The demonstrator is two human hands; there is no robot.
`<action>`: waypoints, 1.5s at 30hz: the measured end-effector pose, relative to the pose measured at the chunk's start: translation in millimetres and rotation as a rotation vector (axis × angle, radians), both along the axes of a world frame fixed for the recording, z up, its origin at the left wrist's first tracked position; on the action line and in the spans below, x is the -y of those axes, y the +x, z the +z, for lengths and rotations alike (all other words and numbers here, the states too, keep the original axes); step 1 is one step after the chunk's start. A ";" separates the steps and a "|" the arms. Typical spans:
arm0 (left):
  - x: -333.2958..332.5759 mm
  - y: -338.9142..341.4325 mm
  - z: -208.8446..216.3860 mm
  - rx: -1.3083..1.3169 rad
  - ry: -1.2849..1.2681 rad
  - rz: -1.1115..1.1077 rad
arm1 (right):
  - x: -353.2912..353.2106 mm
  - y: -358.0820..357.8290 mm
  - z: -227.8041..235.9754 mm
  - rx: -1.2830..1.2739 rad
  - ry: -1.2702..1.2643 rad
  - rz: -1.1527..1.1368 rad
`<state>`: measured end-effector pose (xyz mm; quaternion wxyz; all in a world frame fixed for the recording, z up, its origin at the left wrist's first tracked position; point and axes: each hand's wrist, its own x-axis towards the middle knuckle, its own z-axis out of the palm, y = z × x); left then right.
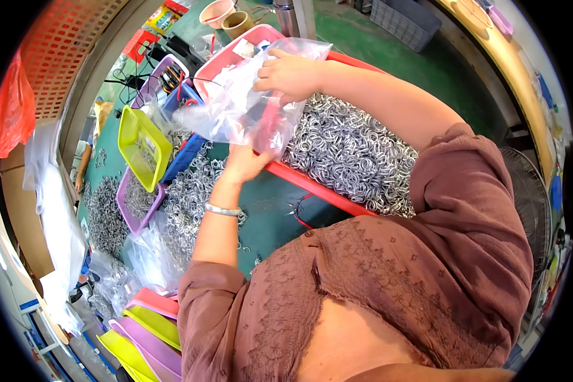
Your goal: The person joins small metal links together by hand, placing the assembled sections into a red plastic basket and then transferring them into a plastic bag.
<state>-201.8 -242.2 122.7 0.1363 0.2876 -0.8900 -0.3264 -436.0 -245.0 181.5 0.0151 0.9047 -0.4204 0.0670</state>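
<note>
A crumpled clear plastic bag [277, 124] spans both my hands over the end of a red tray [325, 190]. Its lower edge is gripped by my left hand [245, 164], whose fingertips are partly hidden by the film. My right hand [293, 75] lies across the upper part of the bag, fingers spread and touching the film. White material [232, 95] shows through or under the plastic, too blurred to name. Many loose silvery metal rings [350, 149] fill the red tray below my right forearm.
Heaps of metal pieces [194, 191] lie on the green table [267, 200] at the left. Near them stand a yellow-green basket [126, 137], a purple basket [124, 207] and a blue bin [188, 156]. A pink tub [210, 70], cups and a metal flask [286, 16] sit beyond.
</note>
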 end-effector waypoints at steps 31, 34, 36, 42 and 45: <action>-0.2 -61.1 47.9 -0.155 -0.628 0.083 | -18.7 26.0 -73.1 -0.024 -0.256 -0.316; -16.3 -60.6 19.6 0.256 -0.543 0.154 | -11.3 21.5 -73.8 -0.062 -0.192 -0.327; -6.9 -50.4 7.2 0.400 -0.417 0.208 | -11.1 8.5 -64.1 -0.084 -0.187 -0.312; 23.7 -21.4 -17.3 0.328 0.144 0.203 | -0.2 -21.9 -56.0 0.005 0.015 -0.367; 17.5 -18.5 -28.5 0.237 0.322 0.206 | 6.7 -23.8 -54.5 -0.025 0.100 -0.418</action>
